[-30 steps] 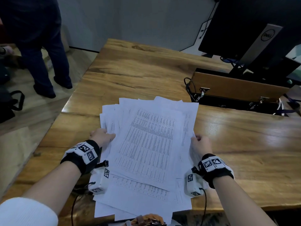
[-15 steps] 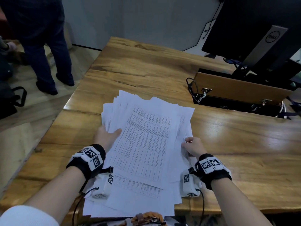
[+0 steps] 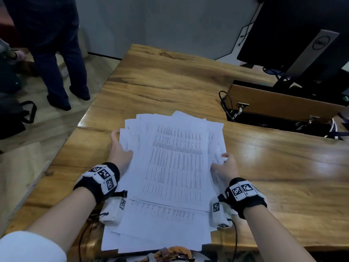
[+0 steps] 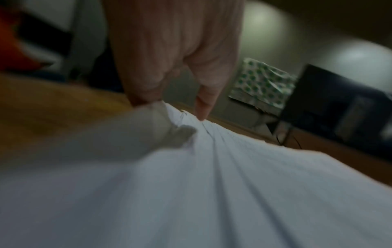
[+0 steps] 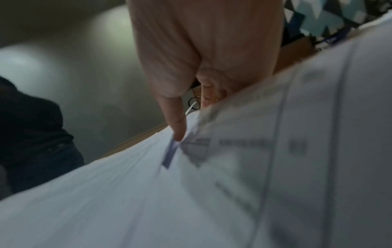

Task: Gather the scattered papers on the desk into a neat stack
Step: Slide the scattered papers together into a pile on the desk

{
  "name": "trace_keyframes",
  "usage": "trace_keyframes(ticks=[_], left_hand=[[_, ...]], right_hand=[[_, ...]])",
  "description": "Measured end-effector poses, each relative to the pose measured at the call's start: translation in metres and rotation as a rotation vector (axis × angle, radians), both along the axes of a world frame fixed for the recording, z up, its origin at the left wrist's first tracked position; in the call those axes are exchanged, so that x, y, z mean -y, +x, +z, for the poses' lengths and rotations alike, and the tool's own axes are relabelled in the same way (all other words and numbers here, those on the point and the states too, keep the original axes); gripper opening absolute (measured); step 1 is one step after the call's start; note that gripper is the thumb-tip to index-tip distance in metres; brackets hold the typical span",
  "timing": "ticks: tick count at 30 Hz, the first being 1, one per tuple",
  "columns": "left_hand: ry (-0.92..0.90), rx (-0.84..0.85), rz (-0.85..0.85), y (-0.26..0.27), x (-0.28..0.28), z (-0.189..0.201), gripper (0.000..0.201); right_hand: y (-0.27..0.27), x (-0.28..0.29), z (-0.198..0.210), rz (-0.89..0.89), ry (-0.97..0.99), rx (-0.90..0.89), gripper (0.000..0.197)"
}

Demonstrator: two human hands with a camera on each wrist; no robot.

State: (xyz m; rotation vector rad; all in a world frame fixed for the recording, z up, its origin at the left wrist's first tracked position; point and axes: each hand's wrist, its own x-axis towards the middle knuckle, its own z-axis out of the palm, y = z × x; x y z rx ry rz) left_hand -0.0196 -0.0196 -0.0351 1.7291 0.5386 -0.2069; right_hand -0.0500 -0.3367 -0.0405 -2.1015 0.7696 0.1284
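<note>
papers (image 3: 170, 167): loose fanned pile at lower centre of the head view, near edge overhanging the desk (image 3: 283, 176) | left hand (image 3: 119, 150): pinching the pile's left edge, thumb on top | right hand (image 3: 225, 167): pinching the right edge, thumb on top | monitor (image 3: 294, 35): upper right | standing person (image 3: 52, 44): upper left

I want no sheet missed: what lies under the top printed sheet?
More white papers fan out beneath the top sheet, on the desk. How many, and their covered print, cannot be seen.
</note>
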Motion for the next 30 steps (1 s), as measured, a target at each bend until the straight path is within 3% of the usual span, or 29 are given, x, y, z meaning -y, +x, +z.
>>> trace_keyframes(ticks=[2, 5, 10, 14, 17, 18, 22, 24, 27, 30], left_hand=[[0.033, -0.021, -0.042, -0.001, -0.005, -0.012, 0.057], [0.083, -0.14, -0.088, 0.005, -0.011, -0.033, 0.074], [0.251, -0.179, -0.251, 0.008, -0.001, -0.012, 0.021], [0.272, -0.283, -0.474, 0.011, -0.011, 0.006, 0.016], [0.288, -0.323, -0.551, 0.01, -0.019, 0.012, 0.006], [0.285, -0.331, -0.533, 0.01, -0.019, 0.011, 0.005], [0.024, -0.227, -0.234, 0.012, -0.015, 0.009, 0.058], [-0.061, -0.192, -0.132, 0.01, -0.01, 0.01, 0.067], [-0.084, -0.104, -0.062, 0.008, -0.001, 0.008, 0.056], [0.019, -0.089, -0.014, 0.009, 0.001, -0.001, 0.032]], right_hand=[[0.003, 0.003, -0.001, 0.022, -0.098, 0.029, 0.053], [0.008, -0.004, 0.0, 0.072, -0.23, -0.064, 0.039], [0.016, -0.025, -0.003, 0.091, -0.472, -0.213, 0.054], [0.028, -0.035, 0.001, 0.127, -0.54, -0.22, 0.043], [0.03, -0.044, 0.0, 0.18, -0.616, -0.184, 0.031], [0.03, -0.046, -0.001, 0.197, -0.636, -0.163, 0.028], [0.026, -0.042, -0.003, 0.301, -0.644, -0.143, 0.019], [0.023, -0.037, 0.003, 0.34, -0.597, -0.17, 0.015], [0.022, -0.024, 0.022, 0.348, -0.479, -0.246, 0.018], [0.026, -0.007, 0.038, 0.384, -0.499, -0.268, 0.031]])
